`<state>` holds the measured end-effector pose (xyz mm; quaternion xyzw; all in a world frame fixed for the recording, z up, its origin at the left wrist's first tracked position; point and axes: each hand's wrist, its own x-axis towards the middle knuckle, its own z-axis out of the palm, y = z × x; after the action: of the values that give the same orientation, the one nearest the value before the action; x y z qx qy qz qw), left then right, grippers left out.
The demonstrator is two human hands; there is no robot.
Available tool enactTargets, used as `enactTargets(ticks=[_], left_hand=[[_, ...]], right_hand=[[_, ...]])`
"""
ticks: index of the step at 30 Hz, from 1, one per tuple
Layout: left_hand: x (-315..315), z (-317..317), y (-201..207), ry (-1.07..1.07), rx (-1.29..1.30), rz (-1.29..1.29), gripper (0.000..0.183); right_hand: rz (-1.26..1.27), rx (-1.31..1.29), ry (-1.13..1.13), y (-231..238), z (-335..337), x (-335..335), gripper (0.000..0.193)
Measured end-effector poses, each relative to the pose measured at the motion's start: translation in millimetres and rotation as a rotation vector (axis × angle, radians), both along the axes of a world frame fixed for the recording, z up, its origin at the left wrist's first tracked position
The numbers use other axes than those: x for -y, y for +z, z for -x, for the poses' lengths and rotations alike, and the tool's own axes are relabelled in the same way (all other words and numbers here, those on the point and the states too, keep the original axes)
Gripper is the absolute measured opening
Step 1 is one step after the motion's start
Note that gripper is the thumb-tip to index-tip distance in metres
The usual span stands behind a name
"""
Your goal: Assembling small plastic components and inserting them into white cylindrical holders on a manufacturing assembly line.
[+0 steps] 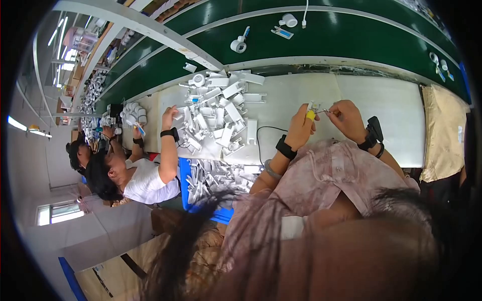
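Observation:
My left hand [299,126] is closed around a small white plastic part [313,106], most of which its fingers hide. A yellow patch [311,115] shows at the thumb; whether it is a wrap or part of the piece, I cannot tell. Opposite it, my right hand [350,120] pinches a thin, dark, metallic-looking piece [325,111] that points toward the white part. Both hands are above the pale work table [386,135], and each wrist wears a black band. To their left lies a heap of white plastic housings [221,108].
Below the heap, a blue bin [221,215] holds more white parts. Behind the table runs a green conveyor belt [321,42] carrying small white devices. A tan package [444,133] sits at the right end. On the left, a co-worker [150,180] reaches to the heap. A black cable [258,140] crosses the table.

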<state>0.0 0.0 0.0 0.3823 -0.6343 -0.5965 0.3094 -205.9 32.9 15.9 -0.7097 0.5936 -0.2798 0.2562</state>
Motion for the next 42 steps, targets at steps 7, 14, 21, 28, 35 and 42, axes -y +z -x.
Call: enactTargets(ticks=[7,14,21,28,35,42], left_hand=[[-4,21,26,0.064,-0.355,-0.385,0.021],[-11,23,41,0.028,-0.389,-0.240,0.036],[-15,25,40,0.000,-0.327,-0.170,0.036],[-18,28,41,-0.007,-0.374,-0.152,0.037],[-20,28,42,-0.001,-0.388,-0.212,0.036],[-21,26,39,-0.027,-0.499,-0.230,0.033]], right_hand=[[0.491,0.203,-0.045,30,-8,-3,0.013],[0.538,0.201,0.088,32,-7,-10,0.014],[0.627,0.205,0.014,33,-8,-6,0.018],[0.619,0.226,0.031,27,-4,-6,0.022],[0.636,0.204,0.028,26,-5,-5,0.022],[0.618,0.171,0.055,28,-4,-5,0.021]])
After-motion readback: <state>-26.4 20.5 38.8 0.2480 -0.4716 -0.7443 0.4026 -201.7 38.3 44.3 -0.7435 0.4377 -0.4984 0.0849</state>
